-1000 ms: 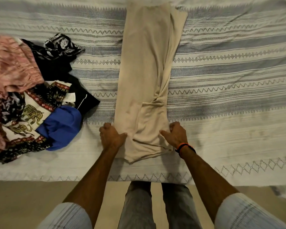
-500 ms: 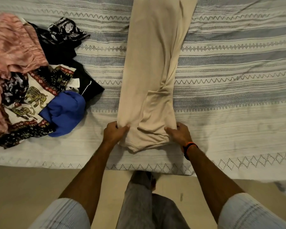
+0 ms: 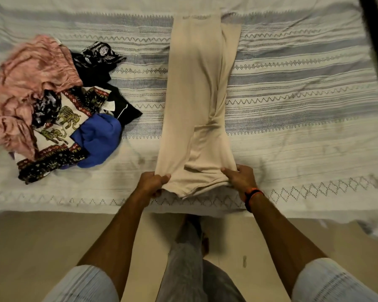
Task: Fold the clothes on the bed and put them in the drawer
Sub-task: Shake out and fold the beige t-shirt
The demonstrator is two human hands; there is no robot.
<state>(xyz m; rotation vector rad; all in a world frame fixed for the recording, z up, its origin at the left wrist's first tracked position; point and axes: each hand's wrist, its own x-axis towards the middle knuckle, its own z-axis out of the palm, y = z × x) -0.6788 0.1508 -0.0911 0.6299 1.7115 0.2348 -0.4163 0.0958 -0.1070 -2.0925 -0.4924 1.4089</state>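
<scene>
- Since the earlier frame, we have lifted the near hem slightly
- Left hand (image 3: 151,184) and right hand (image 3: 240,179) pinch the beige garment (image 3: 196,94)
- Its long axis runs away from us across the bed (image 3: 303,118)

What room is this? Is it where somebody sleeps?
Probably a bedroom. A bed with a striped, patterned cover fills the view, a heap of unfolded clothes lies on it, and a person standing at its edge grips a long beige garment spread out for folding.
</scene>
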